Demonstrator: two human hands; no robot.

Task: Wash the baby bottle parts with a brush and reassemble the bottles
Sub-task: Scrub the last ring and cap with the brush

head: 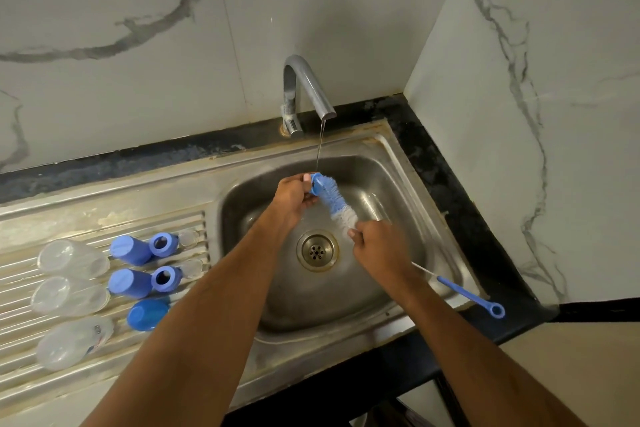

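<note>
- Over steel sink [398,163], tap [304,87] running
- drainboard [104,218]: three clear bottles [72,258], blue caps [131,250], two rings [162,244]
- right hand [377,243] grips bottle brush [337,204]
- left hand [294,196] pinches blue ring [317,182] on bristles
- thin brush [467,295] on sink rim

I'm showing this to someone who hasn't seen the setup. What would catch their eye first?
Over the sink, the left hand holds a blue collar under the running tap while the right hand works the blue-and-white brush into it. On the draining board to the left lie clear bottles and blue caps.
</note>
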